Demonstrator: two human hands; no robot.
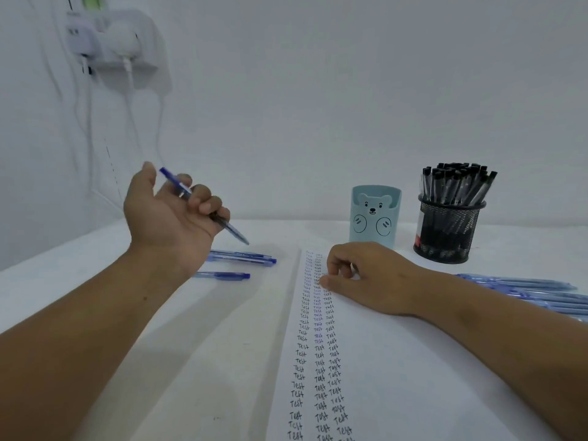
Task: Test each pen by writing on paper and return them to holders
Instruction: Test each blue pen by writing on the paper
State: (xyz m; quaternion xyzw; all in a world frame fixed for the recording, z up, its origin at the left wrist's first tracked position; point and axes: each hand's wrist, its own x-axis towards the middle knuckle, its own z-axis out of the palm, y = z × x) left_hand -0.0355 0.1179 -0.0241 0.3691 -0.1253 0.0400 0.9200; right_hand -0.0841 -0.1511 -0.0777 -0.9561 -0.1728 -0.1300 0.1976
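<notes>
My left hand (171, 214) is raised above the table and grips a blue pen (234, 232), tip pointing down to the right. My right hand (366, 278) rests with curled fingers on the white paper (397, 377), holding nothing. The paper carries three columns of the written word "Test". Three blue pens (241, 259) lie on the table below my left hand. A light blue bear holder (375, 218) stands behind the paper. A black mesh holder (448, 230) to its right is full of black pens.
Several more blue pens (534, 294) lie at the right edge, behind my right forearm. A white wall socket with plugs and cables (111, 43) hangs on the wall at upper left. The table (79, 281) is white.
</notes>
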